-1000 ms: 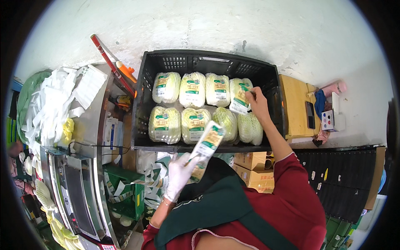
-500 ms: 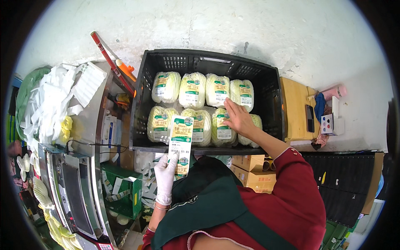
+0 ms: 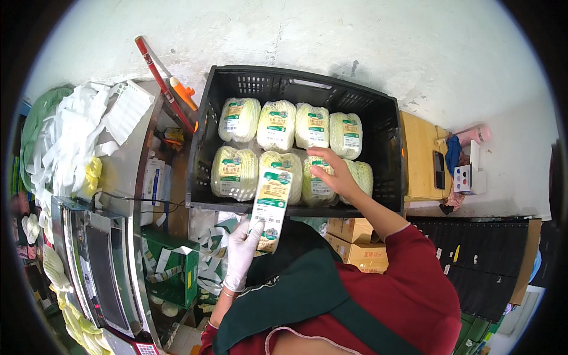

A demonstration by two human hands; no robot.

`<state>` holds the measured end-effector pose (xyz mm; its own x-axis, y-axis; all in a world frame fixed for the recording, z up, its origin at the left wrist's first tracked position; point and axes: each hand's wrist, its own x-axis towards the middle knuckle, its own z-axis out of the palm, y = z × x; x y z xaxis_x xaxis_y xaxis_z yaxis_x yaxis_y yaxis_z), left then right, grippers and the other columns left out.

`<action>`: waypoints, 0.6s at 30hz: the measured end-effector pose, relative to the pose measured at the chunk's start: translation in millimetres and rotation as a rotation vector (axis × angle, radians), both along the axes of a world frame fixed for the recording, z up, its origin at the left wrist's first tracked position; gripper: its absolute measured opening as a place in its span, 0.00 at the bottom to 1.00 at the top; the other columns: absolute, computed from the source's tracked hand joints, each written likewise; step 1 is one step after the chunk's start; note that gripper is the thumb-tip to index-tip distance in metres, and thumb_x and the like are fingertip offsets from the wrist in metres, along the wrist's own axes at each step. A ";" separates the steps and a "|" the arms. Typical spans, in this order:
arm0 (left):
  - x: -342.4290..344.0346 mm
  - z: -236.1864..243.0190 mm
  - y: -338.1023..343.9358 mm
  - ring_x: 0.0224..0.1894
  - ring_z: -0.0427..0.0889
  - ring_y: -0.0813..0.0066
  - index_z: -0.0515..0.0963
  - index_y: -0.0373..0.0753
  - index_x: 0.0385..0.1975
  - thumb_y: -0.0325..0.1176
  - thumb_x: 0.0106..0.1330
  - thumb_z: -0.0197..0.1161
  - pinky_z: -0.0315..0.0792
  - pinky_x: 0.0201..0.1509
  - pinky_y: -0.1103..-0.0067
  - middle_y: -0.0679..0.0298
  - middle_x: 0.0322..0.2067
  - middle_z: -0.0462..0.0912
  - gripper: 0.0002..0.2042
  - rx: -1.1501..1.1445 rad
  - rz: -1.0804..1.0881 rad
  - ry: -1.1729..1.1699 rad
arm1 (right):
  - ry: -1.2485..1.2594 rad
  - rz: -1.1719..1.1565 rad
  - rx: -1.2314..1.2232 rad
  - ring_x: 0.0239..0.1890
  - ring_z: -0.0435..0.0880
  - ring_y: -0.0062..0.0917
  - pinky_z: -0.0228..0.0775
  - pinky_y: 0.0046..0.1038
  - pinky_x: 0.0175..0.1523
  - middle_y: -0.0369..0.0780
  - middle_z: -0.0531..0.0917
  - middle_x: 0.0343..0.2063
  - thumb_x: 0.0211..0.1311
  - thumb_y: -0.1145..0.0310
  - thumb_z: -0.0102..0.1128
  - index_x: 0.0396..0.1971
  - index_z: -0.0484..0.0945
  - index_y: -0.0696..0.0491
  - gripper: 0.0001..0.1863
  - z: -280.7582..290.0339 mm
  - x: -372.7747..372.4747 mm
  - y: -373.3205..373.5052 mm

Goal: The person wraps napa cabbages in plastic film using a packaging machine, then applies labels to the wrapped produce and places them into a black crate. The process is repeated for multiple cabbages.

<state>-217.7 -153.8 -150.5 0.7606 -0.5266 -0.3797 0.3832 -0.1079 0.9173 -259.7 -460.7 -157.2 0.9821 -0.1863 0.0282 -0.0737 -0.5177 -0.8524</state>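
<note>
My left hand (image 3: 241, 251), in a white glove, pinches the lower part of a strip of printed labels (image 3: 273, 204) in white, green and gold. The strip's upper end covers part of a wrapped Chinese cabbage (image 3: 283, 160) in the near row. My right hand (image 3: 335, 175) is bare, its thumb and fingers apart and slightly bent. It is over a labelled cabbage (image 3: 317, 188) in the near row and hides part of it; whether it touches is unclear. Several film-wrapped, labelled cabbages (image 3: 276, 124) lie in two rows inside a black plastic crate (image 3: 355, 94).
At left stands a metal wrapping machine (image 3: 106, 266), with white strips (image 3: 65, 142) heaped behind it. A red pole (image 3: 157, 77) leans by the crate. To the right, a phone (image 3: 438, 170) lies on a wooden box (image 3: 419, 160). Cartons (image 3: 361, 251) sit below.
My right hand has shifted left, its fingers now more bent and the thumb further apart. My left hand has carried the label strip to the right, and the strip now tilts.
</note>
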 end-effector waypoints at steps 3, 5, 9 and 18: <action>-1.8 1.0 -5.3 0.33 0.73 0.87 0.80 0.30 0.34 0.29 0.67 0.62 0.70 0.40 0.84 0.68 0.32 0.82 0.07 -0.024 -0.152 -0.138 | -0.038 -0.016 0.529 0.50 0.77 0.23 0.71 0.26 0.49 0.42 0.78 0.51 0.61 0.68 0.62 0.54 0.73 0.56 0.21 41.8 -1.9 48.8; -3.4 -3.4 -8.3 0.34 0.77 0.81 0.80 0.30 0.35 0.28 0.65 0.63 0.71 0.41 0.81 0.64 0.33 0.82 0.07 -0.040 -0.177 -0.167 | -0.030 -0.022 0.174 0.40 0.81 0.20 0.73 0.25 0.41 0.43 0.83 0.41 0.63 0.70 0.61 0.50 0.75 0.58 0.17 65.0 -5.1 69.9; 3.7 15.1 -24.5 0.50 0.78 0.66 0.76 0.34 0.50 0.27 0.58 0.68 0.69 0.56 0.74 0.57 0.44 0.82 0.19 -0.012 -0.179 -0.555 | -0.047 -0.168 0.088 0.25 0.82 0.28 0.71 0.27 0.31 0.43 0.81 0.25 0.63 0.66 0.61 0.36 0.77 0.58 0.10 66.3 -21.3 84.4; -4.3 34.5 -46.2 0.24 0.77 0.85 0.81 0.35 0.27 0.31 0.61 0.67 0.69 0.31 0.82 0.67 0.22 0.82 0.06 0.016 -0.164 -0.343 | -0.512 -0.065 -0.350 0.20 0.78 0.31 0.68 0.31 0.25 0.38 0.78 0.20 0.52 0.70 0.68 0.27 0.79 0.54 0.07 55.4 -51.4 94.1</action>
